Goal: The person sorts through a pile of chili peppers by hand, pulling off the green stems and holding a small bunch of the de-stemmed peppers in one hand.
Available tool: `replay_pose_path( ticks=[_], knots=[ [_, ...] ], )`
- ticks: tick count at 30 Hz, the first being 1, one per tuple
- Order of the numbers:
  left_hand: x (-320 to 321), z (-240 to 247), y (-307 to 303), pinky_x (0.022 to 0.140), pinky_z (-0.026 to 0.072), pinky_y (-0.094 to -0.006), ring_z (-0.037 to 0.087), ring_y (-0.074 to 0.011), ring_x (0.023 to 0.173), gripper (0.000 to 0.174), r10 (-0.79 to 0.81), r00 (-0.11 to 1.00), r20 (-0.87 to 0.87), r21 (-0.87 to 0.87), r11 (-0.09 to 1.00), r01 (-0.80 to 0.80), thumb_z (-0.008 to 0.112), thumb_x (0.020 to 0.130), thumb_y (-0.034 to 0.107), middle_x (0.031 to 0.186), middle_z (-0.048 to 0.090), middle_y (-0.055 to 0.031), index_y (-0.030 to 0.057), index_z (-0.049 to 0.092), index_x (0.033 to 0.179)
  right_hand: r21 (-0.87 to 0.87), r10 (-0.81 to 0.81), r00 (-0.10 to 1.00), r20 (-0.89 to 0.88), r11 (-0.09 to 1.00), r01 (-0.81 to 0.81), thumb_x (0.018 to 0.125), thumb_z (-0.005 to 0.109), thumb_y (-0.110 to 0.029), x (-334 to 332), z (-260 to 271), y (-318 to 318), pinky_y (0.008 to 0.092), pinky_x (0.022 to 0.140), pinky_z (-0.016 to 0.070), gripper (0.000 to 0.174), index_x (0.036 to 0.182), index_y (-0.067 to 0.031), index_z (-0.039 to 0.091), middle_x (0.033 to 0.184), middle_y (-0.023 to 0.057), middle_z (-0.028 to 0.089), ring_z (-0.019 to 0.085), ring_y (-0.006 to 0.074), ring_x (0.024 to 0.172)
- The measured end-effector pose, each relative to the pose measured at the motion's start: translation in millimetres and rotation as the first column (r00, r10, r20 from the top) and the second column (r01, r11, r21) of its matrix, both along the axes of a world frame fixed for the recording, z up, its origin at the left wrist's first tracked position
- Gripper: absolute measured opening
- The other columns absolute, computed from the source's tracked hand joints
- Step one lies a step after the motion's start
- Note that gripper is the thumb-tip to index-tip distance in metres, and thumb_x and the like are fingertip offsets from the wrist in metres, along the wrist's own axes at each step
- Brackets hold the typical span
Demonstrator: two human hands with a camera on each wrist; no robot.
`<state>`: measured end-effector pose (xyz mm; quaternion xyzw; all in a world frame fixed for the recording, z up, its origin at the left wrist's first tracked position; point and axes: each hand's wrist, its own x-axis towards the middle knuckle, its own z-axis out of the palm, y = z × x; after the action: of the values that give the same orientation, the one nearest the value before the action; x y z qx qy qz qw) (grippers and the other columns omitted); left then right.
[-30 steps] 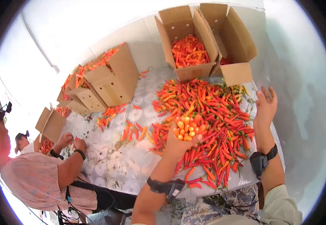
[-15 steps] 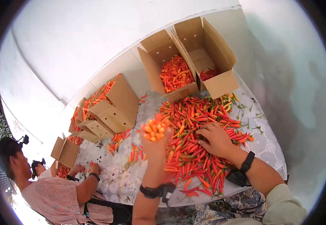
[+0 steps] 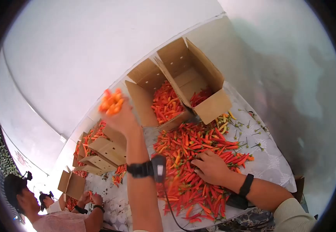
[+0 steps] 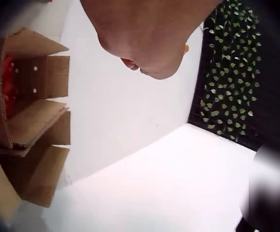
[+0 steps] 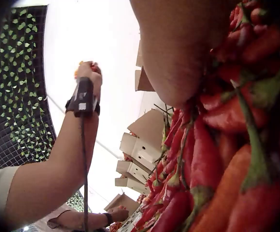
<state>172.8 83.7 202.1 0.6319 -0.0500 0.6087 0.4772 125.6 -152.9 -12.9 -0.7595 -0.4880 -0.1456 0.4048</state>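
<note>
My left hand point(image 3: 120, 118) is raised at the left of the near boxes and grips a bunch of orange-red chili peppers point(image 3: 112, 101), their rounded ends facing up. In the left wrist view only the back part of that hand point(image 4: 142, 43) shows, and the chilies are mostly hidden behind it. My right hand point(image 3: 211, 169) rests on a big pile of red and orange chili peppers point(image 3: 187, 154), thumb and fingers loosely spread. Close up in the right wrist view, the heel of the hand point(image 5: 178, 53) lies against red chilies with green stems point(image 5: 207, 154).
Two open cardboard boxes stand behind the pile, one well filled with chilies point(image 3: 166, 102), the other box point(image 3: 191, 77) holding fewer. More filled boxes point(image 3: 108, 150) stand at left, near another person point(image 3: 28, 205) handling chilies. Loose green stems point(image 3: 253, 135) lie on the patterned tablecloth point(image 3: 270, 154).
My left hand has moved up and left from over the pile, carrying the bunch. My right hand has come down from the right side onto the pile. The head view has tilted.
</note>
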Motion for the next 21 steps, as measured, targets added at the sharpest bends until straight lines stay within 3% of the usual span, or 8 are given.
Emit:
replay_pose_path(
  ticks=[2, 3, 6, 12, 15, 18, 21],
  knots=[
    [39, -27, 18, 0.071, 0.0529, -0.0298, 0.06, -0.0225, 0.091, 0.068, 0.208, 0.931, -0.302, 0.11, 0.977, -0.182, 0.071, 0.07, -0.002, 0.115, 0.054, -0.0172, 0.0023, 0.033, 0.127, 0.007, -0.005, 1.0, 0.014, 1.0, 0.005, 0.077, 0.064, -0.019, 0, -2, 0, 0.04, 0.085, 0.0449, 0.027, 0.102, -0.0072, 0.061, 0.1, 0.0107, 0.056, 0.051, 0.0294, 0.099],
    [48, -38, 8, 0.071, 0.0522, -0.0321, 0.059, -0.023, 0.092, 0.076, 0.412, 0.769, -0.488, 0.205, 0.911, -0.358, 0.072, 0.067, -0.002, 0.112, 0.054, -0.0185, 0.0009, 0.032, 0.131, 0.008, -0.002, 1.0, 0.022, 1.0, 0.002, 0.077, 0.064, -0.019, 1, -2, 0, 0.0402, 0.084, 0.0451, 0.028, 0.102, -0.0071, 0.061, 0.1, 0.0107, 0.056, 0.051, 0.0293, 0.098],
    [43, -47, 4, 0.092, 0.0459, -0.0373, 0.055, -0.0271, 0.106, 0.093, 0.295, 0.685, -0.666, 0.167, 0.954, -0.248, 0.08, 0.06, 0.006, 0.12, 0.051, -0.0193, 0.0023, 0.025, 0.135, 0.015, 0.019, 1.0, 0.02, 1.0, -0.019, 0.077, 0.064, -0.019, 2, -5, 1, 0.0407, 0.082, 0.046, 0.027, 0.101, -0.0069, 0.061, 0.099, 0.0107, 0.055, 0.051, 0.0291, 0.096],
    [-31, -56, -24, 0.086, 0.0475, -0.0328, 0.057, -0.0237, 0.104, 0.065, -0.113, 0.785, -0.609, -0.113, 0.992, 0.055, 0.074, 0.071, 0.006, 0.114, 0.055, -0.0162, 0.0011, 0.039, 0.125, -0.021, -0.002, 1.0, 0.012, 1.0, 0.002, 0.076, 0.066, -0.016, 1, 0, 2, 0.0373, 0.084, 0.0444, 0.026, 0.101, -0.0069, 0.062, 0.099, 0.0108, 0.057, 0.051, 0.0287, 0.096],
    [-85, -89, -6, 0.084, 0.0465, -0.029, 0.057, -0.0196, 0.1, 0.041, -0.057, 0.827, -0.56, -0.116, 0.993, -0.01, 0.07, 0.078, 0.008, 0.108, 0.058, -0.0114, 0.0004, 0.05, 0.113, -0.037, 0.01, 1.0, 0.019, 0.999, -0.009, 0.076, 0.066, -0.016, 2, -2, 2, 0.0387, 0.084, 0.0442, 0.026, 0.101, -0.0075, 0.062, 0.099, 0.0113, 0.057, 0.051, 0.0295, 0.095],
    [-142, -134, 39, 0.082, 0.0452, -0.0273, 0.056, -0.0151, 0.096, 0.028, 0.061, 0.773, -0.631, -0.12, 0.977, -0.174, 0.068, 0.082, 0.014, 0.102, 0.059, -0.0071, 0.0008, 0.055, 0.104, -0.076, 0.03, 0.998, 0.058, 0.997, -0.026, 0.076, 0.066, -0.017, 5, -3, 3, 0.0408, 0.085, 0.044, 0.027, 0.101, -0.0078, 0.062, 0.101, 0.0118, 0.057, 0.052, 0.0309, 0.097],
    [-193, -176, 84, 0.079, 0.0439, -0.0256, 0.055, -0.011, 0.091, 0.024, 0.162, 0.71, -0.686, -0.122, 0.936, -0.331, 0.067, 0.083, 0.018, 0.094, 0.059, -0.0043, 0.0015, 0.059, 0.099, 0.017, 0.056, 0.997, 0.05, 0.998, -0.057, 0.076, 0.066, -0.019, 9, -1, 4, 0.0415, 0.084, 0.0441, 0.026, 0.097, -0.0054, 0.062, 0.098, 0.0144, 0.057, 0.053, 0.0319, 0.097]
  ],
)
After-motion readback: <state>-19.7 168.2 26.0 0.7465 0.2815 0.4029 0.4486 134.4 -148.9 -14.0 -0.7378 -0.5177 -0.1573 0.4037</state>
